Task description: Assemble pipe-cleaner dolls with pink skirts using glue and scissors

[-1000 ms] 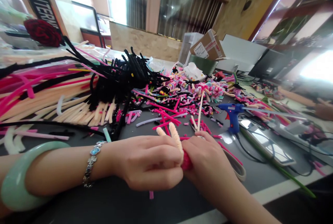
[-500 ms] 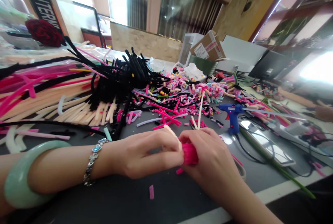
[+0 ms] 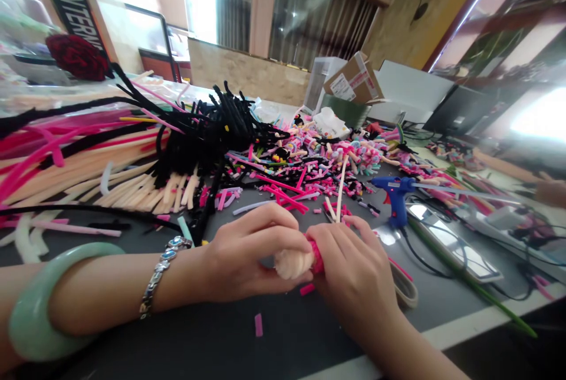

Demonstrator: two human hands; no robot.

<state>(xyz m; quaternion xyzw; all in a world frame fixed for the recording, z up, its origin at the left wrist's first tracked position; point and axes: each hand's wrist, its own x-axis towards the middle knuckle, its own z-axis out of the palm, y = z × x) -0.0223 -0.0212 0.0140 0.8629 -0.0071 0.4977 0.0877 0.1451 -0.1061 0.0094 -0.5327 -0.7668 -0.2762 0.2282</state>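
My left hand [image 3: 247, 257] curls its fingers and thumb around a cream coil of fuzzy pipe cleaner [image 3: 292, 264]. Against the coil's right side sits a bright pink fuzzy coil [image 3: 316, 256], mostly covered by my right hand [image 3: 356, 271], whose fingers close over it. The two coils look like one small piece, though their join is hidden. Beyond my right knuckles a long cream pipe cleaner [image 3: 342, 188] points away; whether it touches the hand I cannot tell. A short pink scrap [image 3: 259, 325] lies on the grey table [image 3: 212, 339] in front of me.
A blue glue gun [image 3: 397, 198] stands at right, its cord trailing past a white tray-like item [image 3: 451, 241]. Long black pipe cleaners [image 3: 230, 115] and cream ones fill the left. Cut pink pieces [image 3: 285, 197] litter the middle. Another person's hand [image 3: 550, 191] shows far right.
My left hand has turned and its fingers have shifted, so the cream coil now faces me. The pink coil has gone further under my right hand, which has rolled over it.
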